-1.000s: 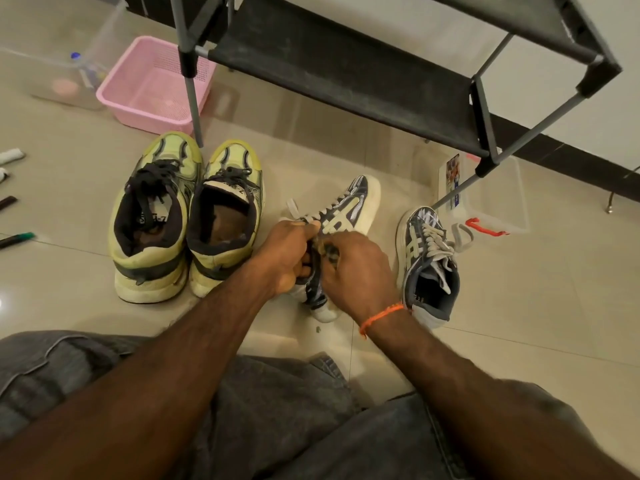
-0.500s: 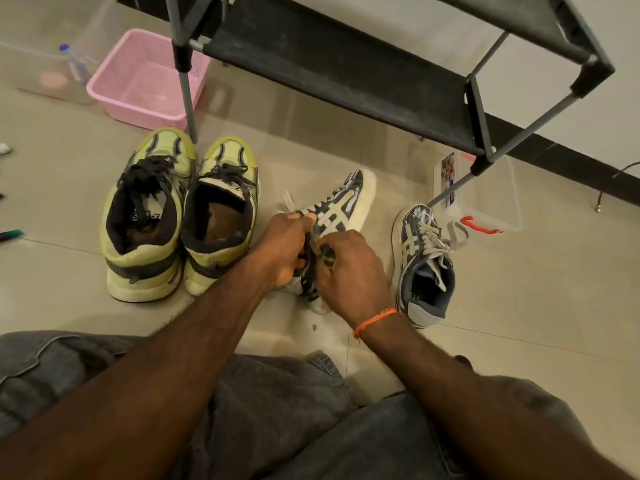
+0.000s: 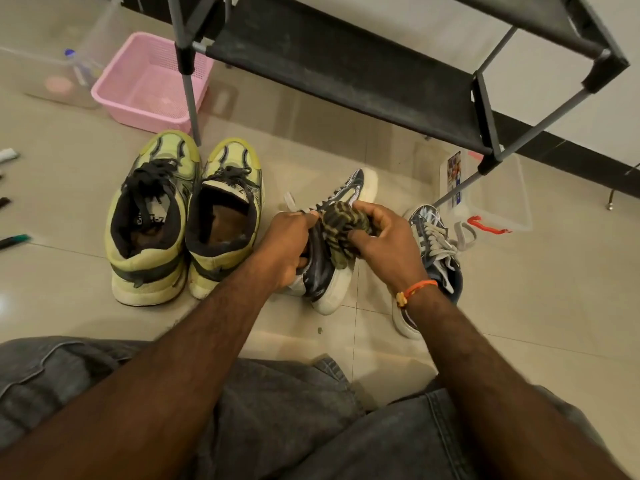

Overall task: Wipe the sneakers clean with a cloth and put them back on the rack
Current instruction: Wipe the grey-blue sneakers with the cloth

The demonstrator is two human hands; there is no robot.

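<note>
My left hand (image 3: 287, 245) grips a navy and white sneaker (image 3: 327, 282), tilted on its side above the floor tiles. My right hand (image 3: 388, 242) holds a bunched olive and black striped cloth (image 3: 341, 225) against the sneaker's upper side. The matching navy sneaker (image 3: 434, 244) stands on the floor just right of my right wrist. A pair of yellow-green sneakers (image 3: 187, 216) with black laces stands on the floor to the left. The black shoe rack (image 3: 346, 71) stands beyond the shoes, its lowest shelf bare.
A pink plastic basket (image 3: 149, 84) sits on the floor at the back left, by a rack leg. A clear plastic box (image 3: 491, 199) with a red latch stands at the right under the rack corner. Pens (image 3: 14, 240) lie at the left edge. My grey-trousered knees fill the bottom.
My right hand has turned outward so the striped cloth now shows, bunched on the sneaker's side. The sneaker has tilted further onto its side. The other shoes have not moved.
</note>
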